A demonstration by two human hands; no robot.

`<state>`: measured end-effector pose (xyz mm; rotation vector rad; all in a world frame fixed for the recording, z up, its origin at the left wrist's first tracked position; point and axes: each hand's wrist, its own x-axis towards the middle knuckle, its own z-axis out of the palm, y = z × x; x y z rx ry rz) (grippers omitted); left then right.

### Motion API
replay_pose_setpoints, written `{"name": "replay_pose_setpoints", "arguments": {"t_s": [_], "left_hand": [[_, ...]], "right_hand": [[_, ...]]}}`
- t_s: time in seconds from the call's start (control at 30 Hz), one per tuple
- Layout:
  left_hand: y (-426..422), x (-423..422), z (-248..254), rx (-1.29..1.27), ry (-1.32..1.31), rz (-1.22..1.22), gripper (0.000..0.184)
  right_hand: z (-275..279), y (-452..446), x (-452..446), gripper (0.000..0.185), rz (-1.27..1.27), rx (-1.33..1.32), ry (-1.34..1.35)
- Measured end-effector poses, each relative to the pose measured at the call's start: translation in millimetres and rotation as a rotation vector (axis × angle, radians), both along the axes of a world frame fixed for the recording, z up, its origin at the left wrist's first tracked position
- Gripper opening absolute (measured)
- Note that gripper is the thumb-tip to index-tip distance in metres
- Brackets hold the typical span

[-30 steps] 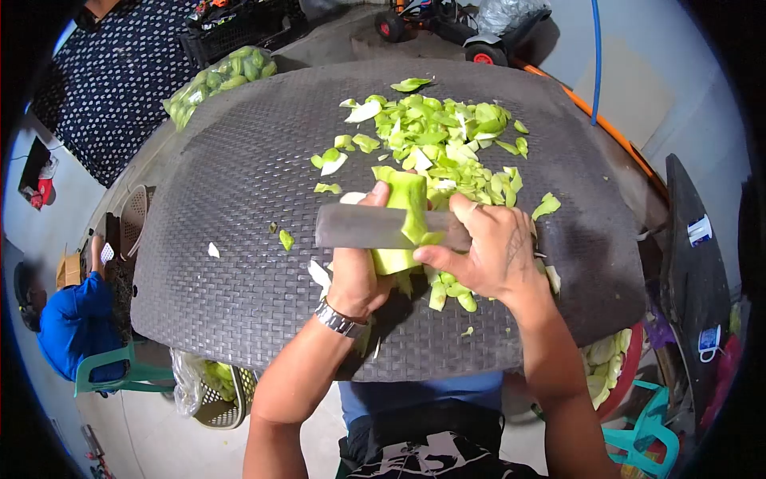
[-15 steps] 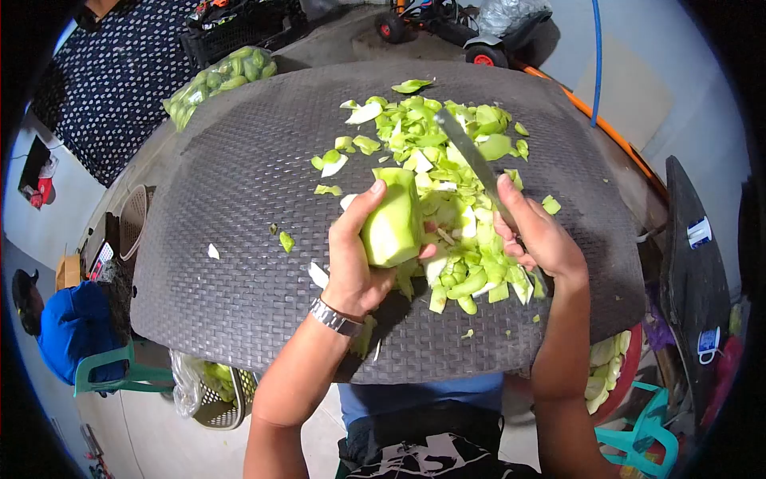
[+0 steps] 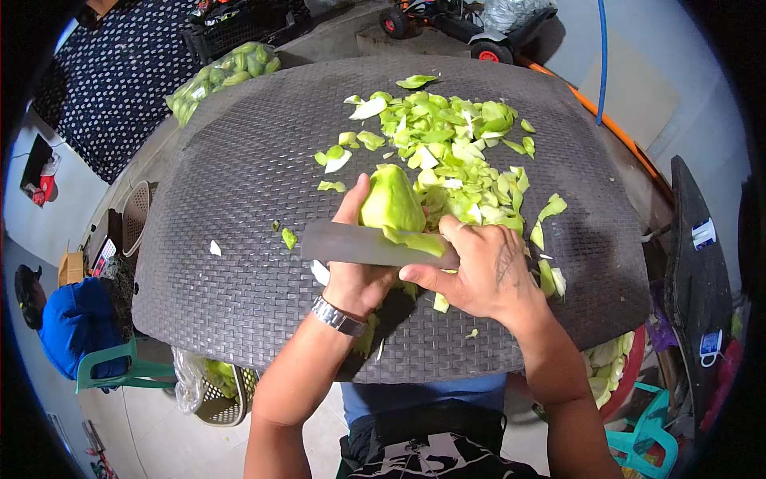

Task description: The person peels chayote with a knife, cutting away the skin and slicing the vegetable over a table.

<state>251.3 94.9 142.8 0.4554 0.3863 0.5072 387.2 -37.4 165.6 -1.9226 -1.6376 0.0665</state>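
My left hand point(image 3: 357, 267), with a metal watch on its wrist, holds a partly peeled green vegetable point(image 3: 391, 199) above the woven table. The fingers of my right hand point(image 3: 483, 267) are wrapped round a wide-bladed knife point(image 3: 351, 243). Its blade lies across the near side of the vegetable and points left, hiding part of my left hand. A strip of green peel rests along the blade's edge. Beyond my hands a heap of green peels point(image 3: 467, 164) spreads over the table, with loose pieces around it.
The dark woven table point(image 3: 231, 168) fills the middle. A bag of green vegetables point(image 3: 227, 76) is at its far left edge. Below stand a basket point(image 3: 223, 409) at left and a red tub point(image 3: 630, 375) at right. A person in blue point(image 3: 76, 323) sits at far left.
The knife has swung from above the heap back across the vegetable, pointing left. My left hand has turned the vegetable more upright. Some peels near my right hand have shifted.
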Motion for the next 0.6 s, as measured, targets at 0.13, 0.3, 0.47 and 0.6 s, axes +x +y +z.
{"name": "replay_pose_setpoints", "arguments": {"t_s": [0.13, 0.3, 0.47, 0.6], "left_hand": [[-4, 1, 1, 0.020, 0.009, 0.024, 0.053], [0, 4, -7, 0.010, -0.055, 0.001, 0.051], [-2, 7, -5, 0.039, 0.014, 0.057, 0.050], [-4, 3, -1, 0.063, 0.036, 0.038, 0.050]], "right_hand": [[-4, 0, -1, 0.090, -0.008, 0.019, -0.076], [2, -1, -3, 0.085, 0.012, -0.012, -0.084], [-3, 0, 2, 0.085, 0.013, 0.003, -0.109], [-7, 0, 7, 0.086, -0.016, 0.019, -0.136]]}}
